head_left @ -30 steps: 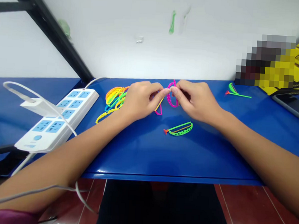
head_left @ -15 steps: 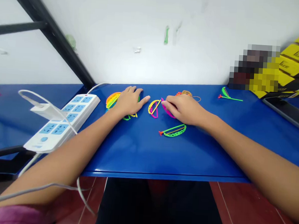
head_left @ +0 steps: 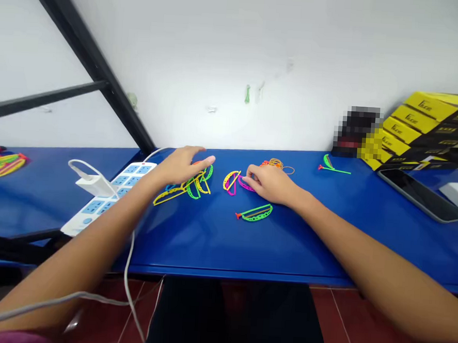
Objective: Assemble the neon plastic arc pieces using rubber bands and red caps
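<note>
My left hand [head_left: 183,164] is open, thumb stretched out, over a loose pile of plastic toy bows. A yellow bow [head_left: 170,195] reaches out below it, and green and yellow bows [head_left: 199,182] show at its right; the rest of the pile is hidden. My right hand [head_left: 270,183] is closed, its curled fingers on a magenta toy bow [head_left: 246,184] lying on the table. Left of it lies a yellow and magenta toy bow [head_left: 231,183]. A green toy bow [head_left: 256,213] with a red-tipped arrow [head_left: 238,215] lies nearer me. Rubber bands [head_left: 276,163] lie behind my right hand.
The blue table [head_left: 216,248] meets a white wall. A white power strip [head_left: 88,220] with cables stands at left beside a black frame [head_left: 92,54]. At right are a green bow with arrow [head_left: 333,169], a phone [head_left: 421,194] and yellow boxes [head_left: 418,121].
The view has shifted to the right and up. My left hand has moved left across the pile, uncovering more green and yellow bows. My right hand stays at the magenta bow.
</note>
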The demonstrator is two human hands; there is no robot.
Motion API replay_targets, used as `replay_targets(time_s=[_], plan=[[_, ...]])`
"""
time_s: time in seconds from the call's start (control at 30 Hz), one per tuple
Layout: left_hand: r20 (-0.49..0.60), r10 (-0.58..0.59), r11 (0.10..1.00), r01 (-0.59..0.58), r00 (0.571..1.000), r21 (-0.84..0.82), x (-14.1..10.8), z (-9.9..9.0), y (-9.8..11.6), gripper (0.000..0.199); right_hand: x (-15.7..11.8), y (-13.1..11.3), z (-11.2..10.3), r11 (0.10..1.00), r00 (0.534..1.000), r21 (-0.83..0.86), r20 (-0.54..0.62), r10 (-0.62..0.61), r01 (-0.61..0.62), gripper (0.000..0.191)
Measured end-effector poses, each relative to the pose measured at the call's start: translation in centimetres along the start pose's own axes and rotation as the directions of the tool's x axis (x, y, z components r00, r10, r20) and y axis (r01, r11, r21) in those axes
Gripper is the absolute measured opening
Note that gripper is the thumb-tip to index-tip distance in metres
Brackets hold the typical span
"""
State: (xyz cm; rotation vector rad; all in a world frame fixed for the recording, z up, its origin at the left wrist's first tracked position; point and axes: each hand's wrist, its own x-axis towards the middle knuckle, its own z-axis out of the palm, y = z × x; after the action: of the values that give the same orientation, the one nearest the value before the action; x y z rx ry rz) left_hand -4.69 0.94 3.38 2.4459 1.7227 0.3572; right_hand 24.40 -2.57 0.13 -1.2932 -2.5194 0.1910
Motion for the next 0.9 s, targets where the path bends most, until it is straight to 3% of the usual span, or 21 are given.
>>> replay_targets(time_s=[0.1, 0.2, 0.37, 0.47, 0.57, 0.67, 0.9], plan=[[0.126, -0.038, 0.998, 0.031, 0.991, 0.061, -2.3, 0.2, -1.2, 0.107, 0.0, 0.1, -0.1, 1.000, 1.000, 0.010, 0.000, -0.001, 0.001, 0.023], [0.167, -0.052, 0.995, 0.037, 0.985, 0.088, -4.3, 1.5, -1.9, 0.110, -0.1, 0.2, -0.3, 0.998, 0.999, 0.056, -0.017, -0.031, 0.032, 0.031], [0.019, -0.095, 0.993, 0.093, 0.995, 0.076, -6.5, 2.8, -2.3, 0.110, -0.4, 0.3, -0.5, 0.974, 0.993, 0.194, -0.014, -0.118, 0.118, 0.075], [-0.076, -0.139, 0.989, 0.143, 0.987, 0.044, -7.5, 3.5, -2.8, 0.114, -0.8, -0.4, 0.4, 0.968, 0.986, 0.189, -0.034, -0.160, 0.164, 0.094], [-0.061, -0.167, 0.986, 0.167, 0.984, 0.007, -8.2, 4.2, -3.4, 0.123, -1.0, -1.5, 2.0, 0.964, 0.977, 0.157, -0.005, -0.214, 0.212, 0.105], [-0.053, -0.113, 0.993, 0.111, 0.992, -0.045, -7.9, 4.5, -3.5, 0.124, -0.9, -2.2, 3.4, 0.958, 0.973, 0.179, -0.001, -0.229, 0.226, 0.103], [-0.108, 0.131, 0.982, -0.144, 0.985, -0.124, -6.2, 4.5, -0.7, 0.110, 0.1, -2.0, 4.1, 0.949, 0.958, 0.169, -0.152, -0.242, 0.266, 0.065]])
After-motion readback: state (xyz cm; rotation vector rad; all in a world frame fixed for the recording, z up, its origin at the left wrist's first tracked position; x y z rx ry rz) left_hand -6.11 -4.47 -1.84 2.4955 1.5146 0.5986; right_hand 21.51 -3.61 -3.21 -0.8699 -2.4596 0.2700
